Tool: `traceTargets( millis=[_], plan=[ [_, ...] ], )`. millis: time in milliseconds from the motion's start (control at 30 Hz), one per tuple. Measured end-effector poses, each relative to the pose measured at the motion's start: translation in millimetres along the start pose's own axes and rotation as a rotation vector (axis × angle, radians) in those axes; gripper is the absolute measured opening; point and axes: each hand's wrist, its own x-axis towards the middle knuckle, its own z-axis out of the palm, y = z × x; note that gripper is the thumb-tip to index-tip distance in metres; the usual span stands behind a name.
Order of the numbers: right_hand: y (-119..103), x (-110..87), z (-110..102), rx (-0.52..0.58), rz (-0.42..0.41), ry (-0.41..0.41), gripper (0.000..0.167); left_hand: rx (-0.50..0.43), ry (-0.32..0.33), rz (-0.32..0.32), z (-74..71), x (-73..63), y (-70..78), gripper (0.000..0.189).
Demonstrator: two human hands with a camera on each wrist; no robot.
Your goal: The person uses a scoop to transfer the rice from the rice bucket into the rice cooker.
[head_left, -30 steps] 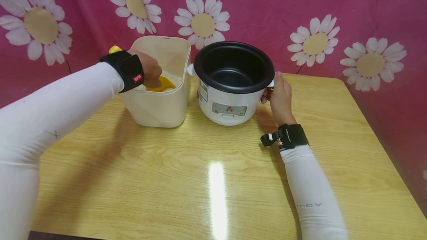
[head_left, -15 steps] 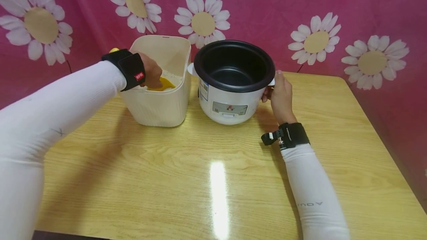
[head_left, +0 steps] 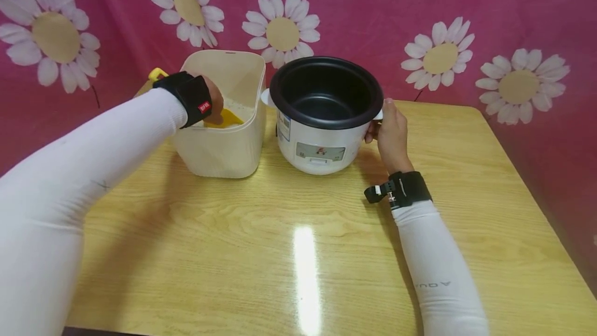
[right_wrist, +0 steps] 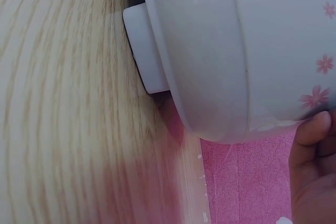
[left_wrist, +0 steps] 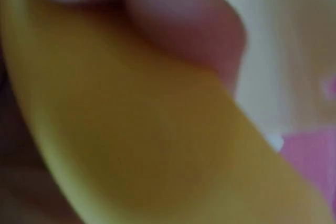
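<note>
In the head view a cream bin (head_left: 216, 152) stands left of a white rice cooker (head_left: 289, 147). My left hand (head_left: 215, 98) is inside the bin's mouth and grips a yellow scoop (head_left: 228, 118). White grains lie around the scoop's blade, and its yellow handle end shows behind the wrist. The scoop (left_wrist: 142, 119) fills much of the blurred left wrist view, with my fingers (left_wrist: 184, 22) on it. My right hand (head_left: 394, 131) holds the cooker's right side handle. In the right wrist view its thumb side touches the cooker's flowered wall (right_wrist: 210, 51). The cooker is lidless, with a black inner pot (head_left: 326, 105).
Both containers stand on a wooden table (head_left: 233, 253), near its back edge. Behind them hangs a pink cloth (head_left: 359, 9) with large daisies. The bin and the cooker's left handle are very close together.
My left wrist and forearm have shifted slightly right, and more of the scoop's handle end shows. The scoop's blade has barely moved. My right hand and the cooker have stayed put.
</note>
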Motion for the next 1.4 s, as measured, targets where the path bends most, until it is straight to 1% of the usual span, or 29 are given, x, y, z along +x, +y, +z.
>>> traceTargets(
  millis=[33, 67, 133, 167, 267, 300, 367, 433, 567, 733, 833, 967, 1000, 1133, 1233, 1367, 1400],
  plan=[
    [0.4, -0.1, 0.6, 0.006, 0.002, 0.0, 0.043, 0.002, 0.011, 0.012, 1.1, 0.1, -0.9, 0.028],
    [0.7, -0.1, 1.1, 0.006, 0.004, 0.0, 0.043, -0.001, 0.008, 0.015, 1.9, 0.7, -2.0, 0.029],
    [1.0, -0.2, 2.0, 0.011, 0.007, -0.002, 0.043, -0.045, -0.018, 0.003, 3.0, 2.6, -4.4, 0.029],
    [1.1, -0.2, 2.3, 0.007, 0.008, -0.003, 0.043, -0.054, -0.043, -0.002, 3.3, 4.2, -5.5, 0.028],
    [1.0, 0.0, 2.5, 0.006, 0.007, -0.001, 0.043, -0.036, -0.125, -0.005, 3.1, 9.6, -7.5, 0.031],
    [0.9, 0.1, 2.5, 0.006, 0.007, 0.0, 0.043, -0.029, -0.141, -0.001, 2.8, 11.0, -7.9, 0.031],
    [0.5, 0.0, 2.3, 0.006, 0.006, 0.003, 0.043, 0.014, -0.161, 0.006, 1.9, 13.9, -7.9, 0.033],
    [0.2, -0.2, 2.1, 0.009, 0.009, 0.008, 0.043, 0.02, -0.177, 0.0, 0.9, 15.7, -7.9, 0.033],
    [0.1, -0.8, 1.7, 0.001, 0.008, 0.01, 0.043, -0.015, -0.185, -0.02, -0.6, 17.8, -8.5, 0.031],
    [-0.2, -0.7, 1.8, 0.018, 0.005, 0.005, 0.042, -0.018, -0.204, -0.027, -0.1, 21.2, -9.7, 0.031],
    [-1.0, -0.7, 1.9, 0.034, 0.009, 0.013, 0.043, -0.07, -0.2, -0.056, 0.3, 22.0, -9.1, 0.03],
    [-1.2, -0.6, 1.0, 0.042, 0.015, 0.018, 0.043, -0.14, -0.186, -0.081, 0.3, 20.8, -7.4, 0.034],
    [-0.8, -0.7, 0.7, 0.039, 0.015, 0.017, 0.043, -0.128, -0.188, -0.074, 0.4, 20.6, -6.9, 0.034],
    [1.0, -0.5, -0.2, 0.04, 0.012, 0.013, 0.044, -0.135, -0.189, -0.058, 1.0, 19.0, -5.7, 0.036],
    [1.1, -0.3, -0.6, 0.044, 0.007, 0.007, 0.044, -0.122, -0.191, -0.046, 1.4, 18.8, -5.5, 0.035],
    [0.3, -0.3, -1.1, 0.033, -0.002, 0.0, 0.044, -0.082, -0.197, -0.03, 1.7, 19.9, -6.0, 0.033],
    [0.3, -0.2, -1.3, 0.025, -0.004, -0.001, 0.044, -0.09, -0.196, -0.033, 1.8, 19.8, -6.1, 0.034]
  ],
)
